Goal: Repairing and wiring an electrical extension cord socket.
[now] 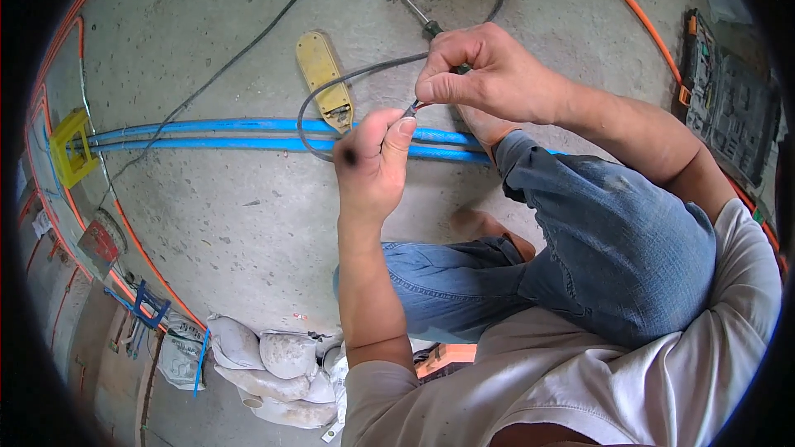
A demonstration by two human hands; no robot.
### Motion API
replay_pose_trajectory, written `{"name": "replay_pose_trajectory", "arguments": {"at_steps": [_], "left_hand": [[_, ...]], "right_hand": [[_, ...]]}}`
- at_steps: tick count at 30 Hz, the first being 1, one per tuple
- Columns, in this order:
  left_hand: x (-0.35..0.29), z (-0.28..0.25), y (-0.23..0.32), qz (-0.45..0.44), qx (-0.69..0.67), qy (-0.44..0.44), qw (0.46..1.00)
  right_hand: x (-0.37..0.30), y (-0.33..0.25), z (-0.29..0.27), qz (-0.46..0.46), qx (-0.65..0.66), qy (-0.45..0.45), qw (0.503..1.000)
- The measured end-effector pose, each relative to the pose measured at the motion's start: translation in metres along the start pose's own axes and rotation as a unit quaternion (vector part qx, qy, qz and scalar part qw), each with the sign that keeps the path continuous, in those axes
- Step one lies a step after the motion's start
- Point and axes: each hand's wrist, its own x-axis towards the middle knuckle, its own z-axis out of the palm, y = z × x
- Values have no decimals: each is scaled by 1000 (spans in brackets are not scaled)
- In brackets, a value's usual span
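My left hand is closed round the end of a dark grey cable, its thumb and finger pinching near the stripped tip. Short thin wires, one reddish and one bluish, stick out between my hands. The fingertips of my right hand are pinched together at those wires. From my left hand the cable loops left over a flat, long yellow casing with rounded ends on the floor. A screwdriver lies beyond my right hand, its dark green handle partly hidden by it.
Two blue conduits cross the floor below my hands to a yellow plastic box at left. An open dark tool case stands at right. Filled white sacks sit lower left. Orange conduit curves along the right.
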Motion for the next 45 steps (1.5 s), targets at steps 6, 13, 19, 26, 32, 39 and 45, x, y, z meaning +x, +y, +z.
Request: {"name": "replay_pose_trajectory", "arguments": {"at_steps": [6,13,19,26,32,39,45], "left_hand": [[2,-2,4,17,10,-21,1000],[-6,-4,-1,38,31,-69,996],[-6,-7,19,53,8,-131,990],[-28,-13,25,86,11,-247,965],[-33,-25,20,96,-47,-267,958],[-34,-25,12,67,-146,-134,978],[-30,-26,12,57,-135,-156,977]], "right_hand": [[-5,-1,-1,12,-12,11,1000],[-8,6,-9,-69,-130,-96,984],[-8,-5,-8,-154,-296,-239,912],[-12,-13,11,-69,-166,-413,893],[-27,-23,27,259,136,-348,891],[-34,-20,36,413,485,-194,746],[-36,-27,35,419,494,-162,744]]}}
